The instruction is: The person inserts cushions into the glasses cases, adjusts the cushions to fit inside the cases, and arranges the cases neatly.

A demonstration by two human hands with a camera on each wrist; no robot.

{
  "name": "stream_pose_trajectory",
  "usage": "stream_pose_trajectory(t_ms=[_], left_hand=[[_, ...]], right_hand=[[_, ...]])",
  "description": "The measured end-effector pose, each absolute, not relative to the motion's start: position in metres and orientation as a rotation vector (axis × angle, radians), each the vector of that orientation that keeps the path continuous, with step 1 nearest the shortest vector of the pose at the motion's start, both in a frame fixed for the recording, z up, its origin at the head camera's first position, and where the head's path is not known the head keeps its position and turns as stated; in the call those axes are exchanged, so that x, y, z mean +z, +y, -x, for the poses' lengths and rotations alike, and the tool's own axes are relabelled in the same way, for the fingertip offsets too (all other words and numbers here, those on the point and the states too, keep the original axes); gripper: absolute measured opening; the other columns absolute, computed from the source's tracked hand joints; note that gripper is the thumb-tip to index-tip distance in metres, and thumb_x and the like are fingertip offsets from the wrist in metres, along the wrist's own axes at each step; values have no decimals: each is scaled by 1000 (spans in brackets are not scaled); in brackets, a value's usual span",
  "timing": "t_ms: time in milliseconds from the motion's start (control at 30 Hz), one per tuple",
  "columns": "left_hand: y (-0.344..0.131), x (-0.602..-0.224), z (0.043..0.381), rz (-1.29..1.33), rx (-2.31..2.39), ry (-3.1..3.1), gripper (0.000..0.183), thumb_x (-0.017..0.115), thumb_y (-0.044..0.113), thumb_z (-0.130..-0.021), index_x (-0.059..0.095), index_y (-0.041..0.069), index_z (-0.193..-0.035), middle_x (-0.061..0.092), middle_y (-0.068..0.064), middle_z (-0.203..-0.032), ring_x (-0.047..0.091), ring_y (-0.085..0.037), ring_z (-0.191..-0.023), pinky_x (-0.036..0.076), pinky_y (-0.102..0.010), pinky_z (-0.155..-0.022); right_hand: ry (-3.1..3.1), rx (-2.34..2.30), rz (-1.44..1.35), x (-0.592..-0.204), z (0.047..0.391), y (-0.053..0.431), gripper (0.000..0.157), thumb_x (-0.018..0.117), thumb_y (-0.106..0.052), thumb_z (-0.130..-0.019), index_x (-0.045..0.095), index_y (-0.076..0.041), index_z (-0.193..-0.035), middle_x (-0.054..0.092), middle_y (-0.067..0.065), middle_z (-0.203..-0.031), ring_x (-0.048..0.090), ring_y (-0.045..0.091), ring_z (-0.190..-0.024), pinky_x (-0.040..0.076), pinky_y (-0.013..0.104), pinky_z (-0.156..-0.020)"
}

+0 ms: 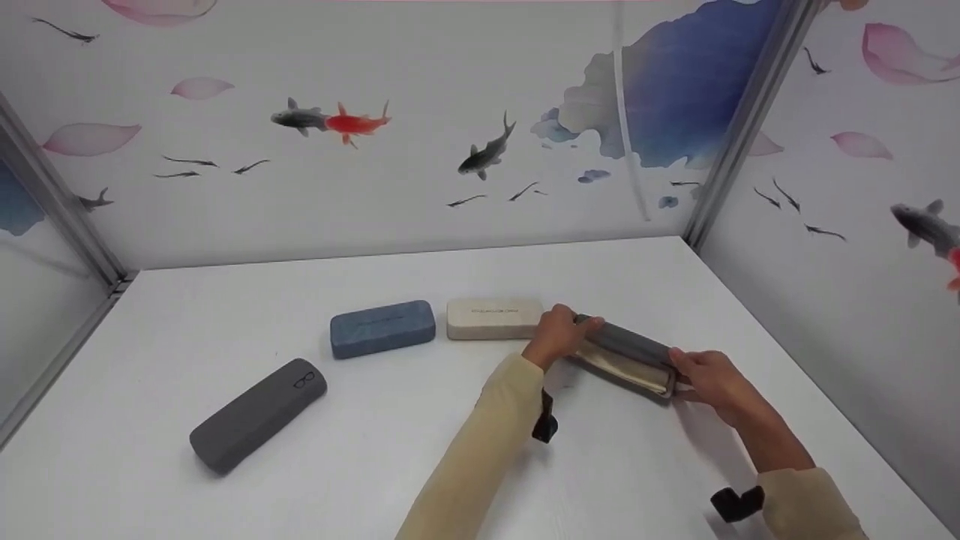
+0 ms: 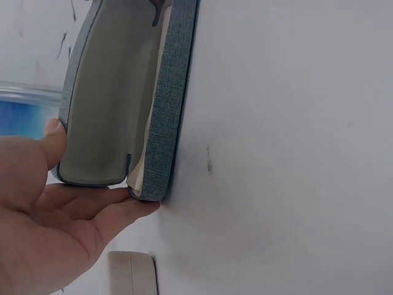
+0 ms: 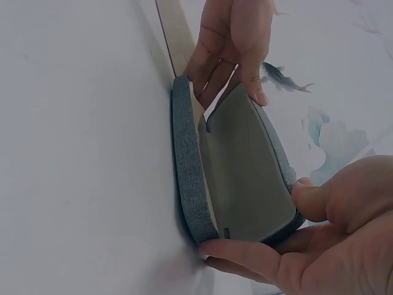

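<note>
A dark grey-blue fabric-covered glasses case [image 1: 634, 345] lies toward the right of the table with its lid raised. My left hand [image 1: 559, 334] holds its left end, the thumb on the lid's edge and the fingers at the end of the base. At the other end my right hand [image 1: 716, 382] grips it the same way, thumb on the lid rim. Both wrist views show the smooth grey-green lining [image 2: 110, 104] and a pale cloth-like edge [image 2: 142, 163] along the base. Most of the base's inside is hidden in those views.
Left of the held case sits a cream glasses case [image 1: 495, 321], close to my left hand. Beyond it lie a blue case [image 1: 382, 330] and a dark grey case [image 1: 259, 416] with a glasses print. Printed wall panels [image 1: 405, 195] border the white table [image 1: 360, 480].
</note>
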State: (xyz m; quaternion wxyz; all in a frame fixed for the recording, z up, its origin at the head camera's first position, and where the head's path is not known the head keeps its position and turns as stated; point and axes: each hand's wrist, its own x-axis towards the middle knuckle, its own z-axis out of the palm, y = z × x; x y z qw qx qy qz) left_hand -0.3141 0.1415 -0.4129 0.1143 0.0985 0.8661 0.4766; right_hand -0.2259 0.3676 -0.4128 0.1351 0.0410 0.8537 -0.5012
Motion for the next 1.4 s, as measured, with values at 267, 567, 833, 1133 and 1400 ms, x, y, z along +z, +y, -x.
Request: stream_pose_trajectory(t_ms=[267,567,833,1133,1400], left_hand=[[138,-419,314,-334,1413,2513,50,64,40,-98,68,-4,-122,71,-14,-117,63,-19,-98,53,-35,-93],[134,-428,311,-280,1561,2391,31,71,34,-94,66,5,-84,50,5,-72,45,-10,-72,38,-24,-66],[130,-425,312,-286,1564,2373,34,71,32,-94,73,0,-104,59,-1,-86,50,-13,-83,41,-26,-73],[128,-429,315,-297,1478,2385,41,76,19,-90,68,2,-127,72,-10,-122,64,-16,-106,51,-33,-101],[128,-433,317,-310,1465,2412,44,78,18,-88,67,3,-129,70,-10,-126,62,-15,-107,50,-34,-104]], right_hand=[[2521,-1410,-70,-416,221,367,64,34,-25,-111,17,26,-146,22,45,-152,26,53,-144,41,52,-111],[2559,-1395,-85,-420,214,363,65,36,-21,-111,9,25,-147,19,45,-153,27,54,-144,37,55,-112],[2615,-1375,-80,-425,215,365,67,41,-26,-110,15,21,-149,28,43,-152,35,50,-142,38,53,-113],[2655,-1376,-139,-430,213,373,59,56,-19,-104,35,16,-146,37,41,-148,55,40,-131,56,26,-94],[2695,-1244,-136,-424,215,372,64,64,-21,-99,37,16,-144,43,39,-146,63,32,-122,53,17,-83]])
